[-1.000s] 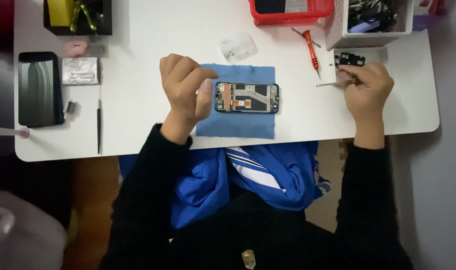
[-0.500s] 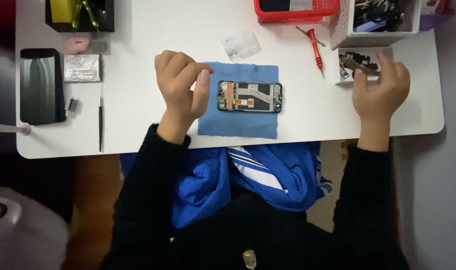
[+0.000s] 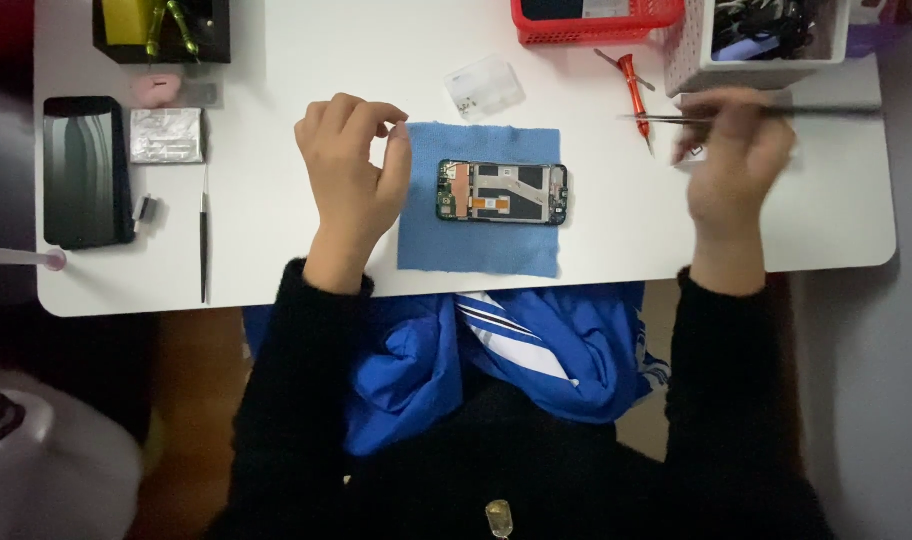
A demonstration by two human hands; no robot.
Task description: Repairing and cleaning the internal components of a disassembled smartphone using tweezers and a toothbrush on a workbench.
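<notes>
Opened phone (image 3: 503, 191) lies on blue cloth (image 3: 476, 245), mid-counter (image 3: 276, 60), innards exposed. Left hand (image 3: 354, 175) hovers just left of it, thumb and forefinger pressed tip to tip; whether they pinch a tiny part, cannot tell. Right hand (image 3: 733, 165), blurred, grips tweezers (image 3: 676, 118) far right, near red screwdriver (image 3: 634, 88) and white bin (image 3: 746, 40). Risk: anything small held could drop and vanish on the cloth; a tweezer tip swung fast could scrape the bare board.
</notes>
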